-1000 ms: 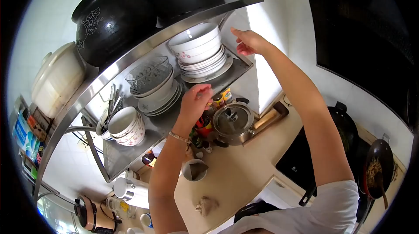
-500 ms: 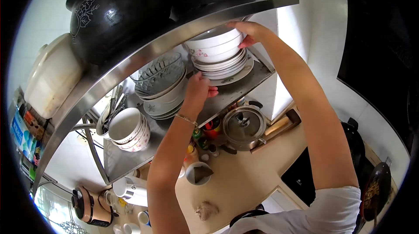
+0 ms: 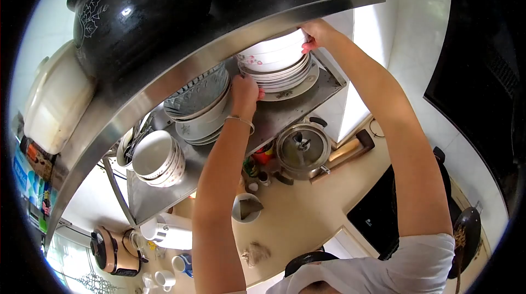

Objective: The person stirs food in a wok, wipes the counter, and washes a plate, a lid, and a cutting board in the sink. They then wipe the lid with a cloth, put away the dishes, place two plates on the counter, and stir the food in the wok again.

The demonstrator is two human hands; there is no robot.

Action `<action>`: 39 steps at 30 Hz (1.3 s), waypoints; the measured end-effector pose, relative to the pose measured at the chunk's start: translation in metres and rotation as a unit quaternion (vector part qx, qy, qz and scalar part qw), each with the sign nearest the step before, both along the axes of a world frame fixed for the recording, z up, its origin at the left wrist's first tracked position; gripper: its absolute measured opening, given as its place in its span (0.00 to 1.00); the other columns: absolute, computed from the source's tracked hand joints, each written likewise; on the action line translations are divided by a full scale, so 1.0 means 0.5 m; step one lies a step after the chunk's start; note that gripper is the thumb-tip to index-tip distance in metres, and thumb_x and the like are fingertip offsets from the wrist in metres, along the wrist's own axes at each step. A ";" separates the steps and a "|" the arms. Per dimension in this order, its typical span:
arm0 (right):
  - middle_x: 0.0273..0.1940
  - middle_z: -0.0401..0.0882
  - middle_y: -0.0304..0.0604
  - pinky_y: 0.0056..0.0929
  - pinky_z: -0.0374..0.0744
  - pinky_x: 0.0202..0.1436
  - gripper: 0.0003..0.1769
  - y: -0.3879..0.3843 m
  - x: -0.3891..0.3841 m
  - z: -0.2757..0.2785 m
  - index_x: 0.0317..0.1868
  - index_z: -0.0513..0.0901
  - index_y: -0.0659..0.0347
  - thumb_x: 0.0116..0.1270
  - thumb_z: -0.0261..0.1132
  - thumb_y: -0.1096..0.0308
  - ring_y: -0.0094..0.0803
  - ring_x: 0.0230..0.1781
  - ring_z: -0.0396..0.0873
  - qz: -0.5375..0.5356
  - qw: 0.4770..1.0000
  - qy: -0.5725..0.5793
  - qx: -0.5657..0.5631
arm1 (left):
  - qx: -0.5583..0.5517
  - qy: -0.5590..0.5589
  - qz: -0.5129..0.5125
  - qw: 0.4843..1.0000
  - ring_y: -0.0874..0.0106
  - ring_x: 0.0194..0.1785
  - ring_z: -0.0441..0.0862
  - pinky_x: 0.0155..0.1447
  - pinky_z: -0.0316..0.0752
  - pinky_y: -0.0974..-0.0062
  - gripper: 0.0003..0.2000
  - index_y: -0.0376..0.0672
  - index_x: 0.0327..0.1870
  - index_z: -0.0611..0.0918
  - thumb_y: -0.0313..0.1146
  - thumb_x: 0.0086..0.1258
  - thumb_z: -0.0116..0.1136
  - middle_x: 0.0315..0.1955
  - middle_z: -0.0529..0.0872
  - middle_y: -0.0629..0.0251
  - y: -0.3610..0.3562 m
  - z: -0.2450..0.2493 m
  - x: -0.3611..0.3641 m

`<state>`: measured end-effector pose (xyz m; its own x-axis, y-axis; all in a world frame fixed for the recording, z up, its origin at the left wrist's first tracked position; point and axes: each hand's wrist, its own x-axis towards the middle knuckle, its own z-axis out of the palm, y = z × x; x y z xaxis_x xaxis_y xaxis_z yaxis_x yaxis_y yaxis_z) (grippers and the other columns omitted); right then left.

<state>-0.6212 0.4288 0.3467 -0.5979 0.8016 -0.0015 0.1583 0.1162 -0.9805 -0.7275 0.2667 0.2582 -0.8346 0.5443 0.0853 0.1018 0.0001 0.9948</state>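
A pile of white bowls with a pink flower print rests on a stack of white plates on the lower steel shelf. My right hand is closed on the right side of the bowls, its upper part against the upper shelf's edge. At the left side of the plate stack is my left hand, fingers curled; what they hold, if anything, is hidden. Just left of it stand glass bowls on white bowls and plates.
Large black pots and a cream casserole sit on the upper shelf. White bowls stand lower left. Below are a lidded pot, a cup, a rice cooker and a wok.
My left hand has moved slightly up and left, closer to the side of the plates. My right hand has shifted slightly at the bowls' rim. The view has moved a little.
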 end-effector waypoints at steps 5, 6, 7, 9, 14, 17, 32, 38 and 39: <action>0.30 0.73 0.58 0.29 0.74 0.08 0.15 0.008 0.001 -0.006 0.35 0.75 0.69 0.54 0.53 0.64 0.45 0.12 0.73 -0.009 1.000 0.011 -0.007 | -0.162 0.159 0.043 0.973 0.66 0.23 0.79 0.26 0.74 0.72 0.11 0.30 0.29 0.76 0.28 0.60 0.41 0.22 0.79 0.53 0.055 -0.042 -0.073; 0.28 0.73 0.58 0.29 0.73 0.07 0.15 0.007 0.004 -0.007 0.34 0.75 0.70 0.54 0.53 0.64 0.45 0.11 0.73 -0.022 0.999 0.025 -0.004 | -0.260 0.306 0.061 0.914 0.64 0.26 0.80 0.30 0.75 0.71 0.11 0.32 0.27 0.79 0.28 0.59 0.43 0.26 0.81 0.52 0.063 -0.044 -0.080; 0.28 0.73 0.58 0.29 0.73 0.07 0.15 0.006 0.008 -0.007 0.34 0.75 0.70 0.54 0.53 0.64 0.45 0.11 0.73 -0.019 0.999 0.025 -0.007 | -0.263 0.305 0.063 0.913 0.64 0.26 0.80 0.30 0.75 0.71 0.11 0.32 0.27 0.79 0.28 0.59 0.43 0.26 0.81 0.52 0.069 -0.046 -0.086; 0.28 0.73 0.58 0.29 0.73 0.07 0.16 0.008 0.013 0.001 0.35 0.74 0.71 0.54 0.53 0.64 0.45 0.11 0.73 -0.025 0.998 0.049 -0.013 | -0.285 0.316 0.079 0.902 0.64 0.30 0.81 0.37 0.75 0.71 0.10 0.38 0.26 0.82 0.28 0.56 0.46 0.30 0.81 0.54 0.070 -0.032 -0.085; 0.29 0.73 0.59 0.31 0.74 0.08 0.16 0.030 0.022 0.016 0.39 0.72 0.71 0.56 0.52 0.65 0.44 0.12 0.74 -0.024 0.995 0.100 -0.001 | -0.366 0.416 0.077 0.829 0.60 0.36 0.80 0.41 0.73 0.69 0.13 0.38 0.31 0.81 0.33 0.56 0.42 0.29 0.81 0.51 0.049 0.025 -0.031; 0.31 0.73 0.57 0.30 0.74 0.08 0.17 0.026 0.038 0.031 0.43 0.70 0.69 0.58 0.50 0.65 0.42 0.12 0.74 -0.011 0.994 0.111 0.020 | -0.384 0.447 0.078 0.804 0.59 0.40 0.78 0.43 0.71 0.68 0.15 0.39 0.32 0.80 0.38 0.55 0.43 0.30 0.80 0.49 0.068 0.030 -0.050; 0.35 0.74 0.52 0.27 0.74 0.08 0.21 -0.015 0.085 0.044 0.46 0.70 0.67 0.58 0.50 0.61 0.36 0.11 0.74 0.002 0.988 0.136 0.067 | -0.270 0.153 -0.035 0.950 0.68 0.35 0.79 0.27 0.78 0.75 0.10 0.36 0.40 0.75 0.27 0.57 0.47 0.32 0.79 0.58 0.067 0.114 -0.064; 0.32 0.74 0.55 0.31 0.74 0.09 0.20 -0.025 0.082 0.055 0.44 0.71 0.69 0.57 0.51 0.61 0.39 0.12 0.74 0.000 0.991 0.120 0.061 | -0.029 -0.103 -0.018 0.994 0.60 0.45 0.73 0.29 0.80 0.70 0.14 0.37 0.46 0.71 0.27 0.58 0.48 0.46 0.71 0.55 0.065 0.113 -0.027; 0.32 0.74 0.55 0.31 0.74 0.09 0.20 -0.027 0.081 0.055 0.44 0.71 0.69 0.57 0.51 0.61 0.39 0.12 0.74 -0.001 0.991 0.120 0.063 | -0.005 -0.111 -0.015 0.994 0.59 0.45 0.73 0.30 0.80 0.69 0.15 0.37 0.47 0.71 0.28 0.58 0.48 0.47 0.70 0.54 0.066 0.107 -0.031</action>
